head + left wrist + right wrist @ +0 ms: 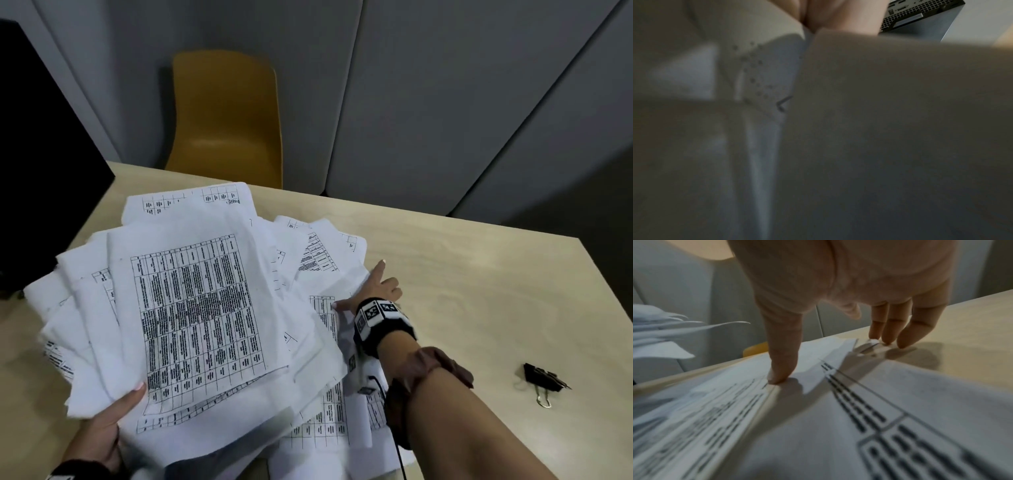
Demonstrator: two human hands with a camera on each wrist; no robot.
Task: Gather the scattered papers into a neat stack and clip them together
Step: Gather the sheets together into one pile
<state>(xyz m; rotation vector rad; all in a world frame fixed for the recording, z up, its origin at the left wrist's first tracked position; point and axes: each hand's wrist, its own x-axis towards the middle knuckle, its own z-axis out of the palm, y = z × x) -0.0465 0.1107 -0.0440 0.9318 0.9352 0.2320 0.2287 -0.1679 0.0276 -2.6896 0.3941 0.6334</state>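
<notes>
Several white printed sheets (198, 308) with black tables lie fanned and overlapping on the beige table (479, 281). My left hand (113, 428) grips the near-left edge of a raised bundle, thumb on top. My right hand (373, 291) rests at the right edge of the lower sheets (818, 426), thumb (781, 363) pressing on paper, fingertips (888, 331) touching the table just past the paper's edge. A black binder clip (544, 380) lies on the table to the right, apart from both hands. The left wrist view shows only blurred paper (879, 129) close up.
A mustard-yellow chair (226, 116) stands behind the table's far edge. A black box-shaped device (41, 164) sits at the table's left end. Grey wall panels (445, 102) rise behind. Bare tabletop stretches right of the papers around the clip.
</notes>
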